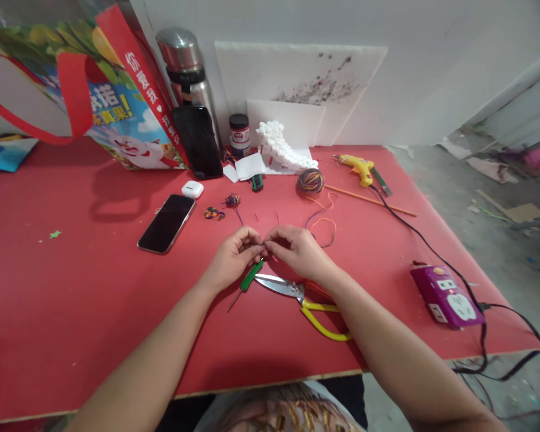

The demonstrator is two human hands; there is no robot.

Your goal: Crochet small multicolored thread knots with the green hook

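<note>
My left hand and my right hand meet over the table, fingertips pinched together on a thin bit of dark yarn, mostly hidden by the fingers. Loose yarn loops run from a multicoloured yarn ball to beside my right hand. Just beyond my left hand lie a small tangle of yarn with a trailing tail and a small knotted colourful piece. Under my hands rests a green-handled tool with a thin metal shaft. Scissors with yellow handles lie partly beneath my right forearm.
A phone and white earbud case lie left. Behind stand a printed bag, steel flask, upright black phone and jars. Rightward are a stick, yellow glue gun and corded purple power strip.
</note>
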